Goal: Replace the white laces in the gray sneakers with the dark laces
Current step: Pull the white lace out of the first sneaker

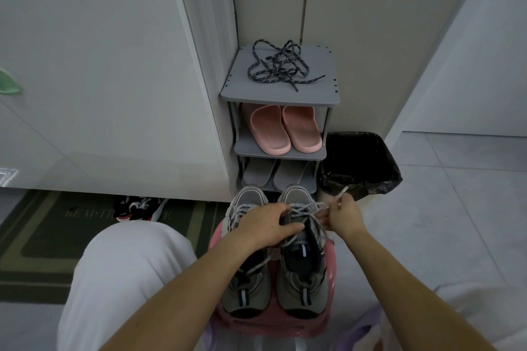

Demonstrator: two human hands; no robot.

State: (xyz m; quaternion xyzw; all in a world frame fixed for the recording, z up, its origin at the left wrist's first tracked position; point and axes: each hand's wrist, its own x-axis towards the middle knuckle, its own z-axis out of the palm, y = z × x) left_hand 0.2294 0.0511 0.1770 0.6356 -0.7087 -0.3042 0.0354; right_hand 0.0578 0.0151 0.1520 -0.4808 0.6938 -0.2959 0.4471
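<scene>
- Sneakers side by side on a pink stool (330,265), toes pointing far, heels near; left sneaker (245,291) and right sneaker (302,288) both carry pale lacing, loosened
- Right hand (343,214): grip closed to a pinch on the white lace (340,194) just right of the right sneaker's far eyelets; free end sticks up and far from the fingers
- Left hand (265,225): palm down across both sneakers, thumb lying on the right sneaker's tongue; steadying, nothing seen held in the grip
- Key relation: lace runs left from the pinch into the eyelets, across the sneaker's long axis; a pull to the right should likely draw it out; right hand is nearer
- Dark laces (281,65) lie tangled on top of the shoe rack (322,94), far beyond both hands, untouched
- Judgement: early stage, unlacing only
</scene>
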